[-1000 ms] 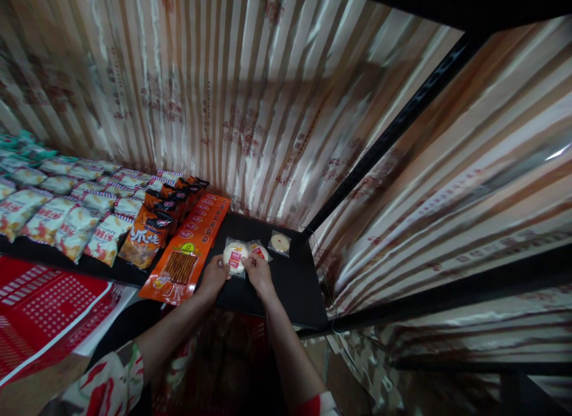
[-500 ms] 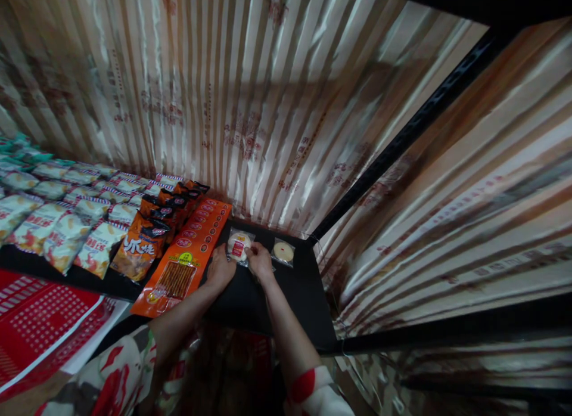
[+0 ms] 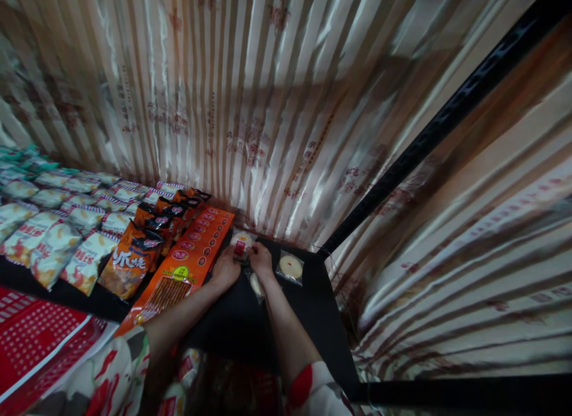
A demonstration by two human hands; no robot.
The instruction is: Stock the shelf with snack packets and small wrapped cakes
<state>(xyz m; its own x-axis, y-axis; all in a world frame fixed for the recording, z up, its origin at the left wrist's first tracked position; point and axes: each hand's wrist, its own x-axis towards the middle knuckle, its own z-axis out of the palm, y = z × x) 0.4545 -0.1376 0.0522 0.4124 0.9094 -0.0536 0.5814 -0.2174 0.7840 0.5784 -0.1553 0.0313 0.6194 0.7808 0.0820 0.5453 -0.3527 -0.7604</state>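
Note:
A round pale pastry in a clear wrapper with a red label [image 3: 242,244] is held between my two hands, close to the back of the black shelf [image 3: 232,326]. My left hand [image 3: 226,267] grips its left edge with fingers closed. At the opposite edge, my right hand [image 3: 260,260] pinches the wrapper. Beneath my right wrist lies a second wrapped pastry [image 3: 256,284], partly hidden. To the right sits another wrapped pastry [image 3: 290,266] with a small red dot on top.
A long orange snack packet [image 3: 181,273] lies left of my hands. Beyond it stand orange-black bags [image 3: 129,262] and rows of white snack bags [image 3: 58,249]. A red basket [image 3: 40,338] is at lower left. Striped sheeting [image 3: 250,106] and a black post [image 3: 429,130] border the shelf.
The labelled pastry in my hands has shifted slightly toward the back of the shelf. A wrapped pastry now shows beneath my right wrist. The view has shifted a little.

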